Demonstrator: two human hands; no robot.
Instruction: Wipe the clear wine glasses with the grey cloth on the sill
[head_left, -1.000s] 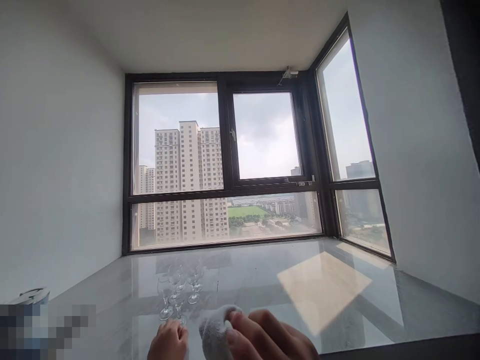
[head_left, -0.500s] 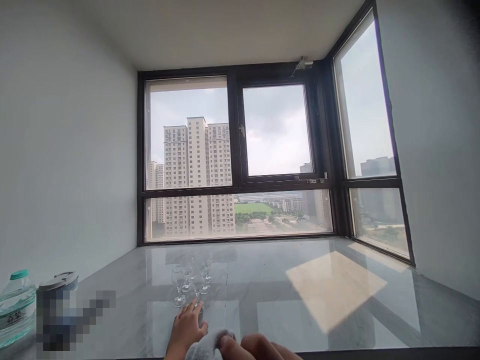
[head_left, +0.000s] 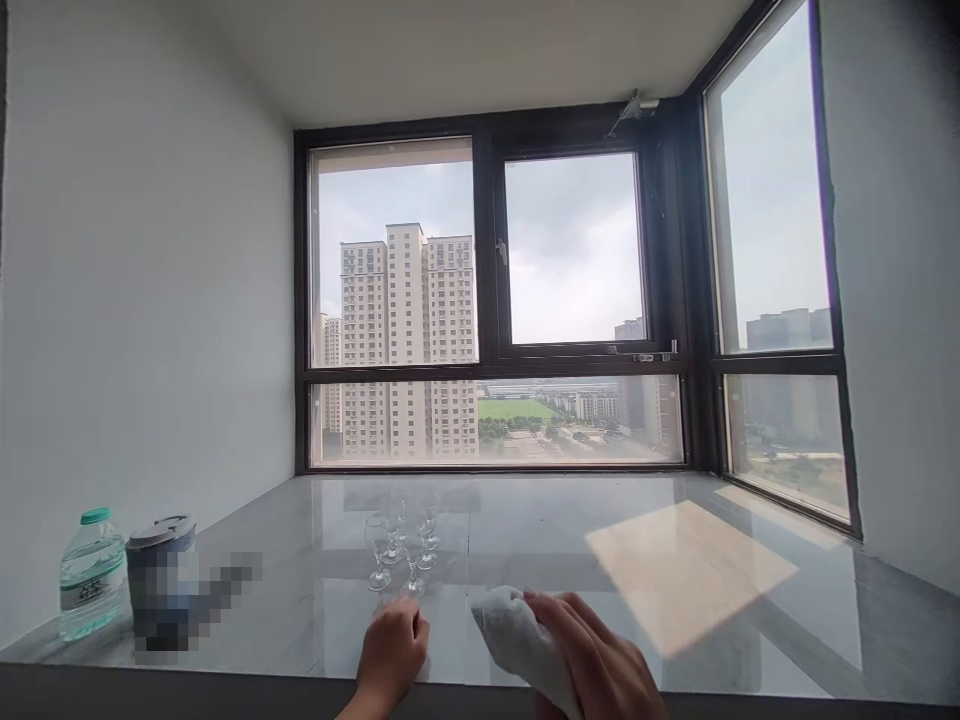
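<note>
Several small clear stemmed glasses (head_left: pixel 379 562) stand in a group on the glossy grey marble sill (head_left: pixel 525 540), left of centre. Just in front of them is my left hand (head_left: pixel 394 640), its fingers curled closed; what it holds, if anything, is hidden. To its right, my right hand (head_left: pixel 596 660) grips a white cloth (head_left: pixel 517 635), which bunches out beyond the fingertips above the front edge of the sill.
A water bottle with a green cap (head_left: pixel 91 575) and a lidded cup (head_left: pixel 161 575), partly pixelated, stand at the far left. Dark-framed windows (head_left: pixel 487 372) rise behind the sill. A sunlit patch lies at the right.
The view has shifted, showing the sill's front edge. My left hand has drawn back from the glasses and its fingers have curled. My right hand and the cloth have moved right, apart from it.
</note>
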